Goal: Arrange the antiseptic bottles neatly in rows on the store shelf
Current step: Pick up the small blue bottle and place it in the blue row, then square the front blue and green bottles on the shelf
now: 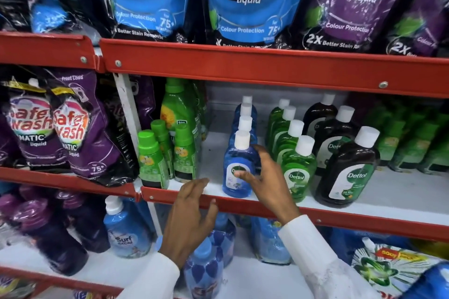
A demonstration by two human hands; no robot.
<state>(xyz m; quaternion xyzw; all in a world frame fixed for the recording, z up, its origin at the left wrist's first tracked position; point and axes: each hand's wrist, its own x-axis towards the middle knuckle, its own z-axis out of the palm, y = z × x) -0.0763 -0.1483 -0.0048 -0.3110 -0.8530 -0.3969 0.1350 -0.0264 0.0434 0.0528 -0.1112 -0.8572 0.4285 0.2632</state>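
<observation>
On the middle shelf [379, 209] three rows of Dettol antiseptic bottles with white caps run front to back. The blue row's front bottle [233, 165] stands near the shelf edge. To its right stand the green row [299, 167] and the dark brown row [345, 172]. My right hand [267, 177] has its fingers spread against the right side of the front blue bottle, thumb across its label, not closed around it. My left hand [189, 216] hovers open at the red shelf lip [243, 204], fingers apart, holding nothing.
Green-capped bottles [155, 162] stand at the shelf's left, with a bare white gap between them and the blue row. Detergent pouches [243, 2] fill the shelf above and hang at left [73, 128]. Blue detergent bottles [126, 233] stand on the shelf below.
</observation>
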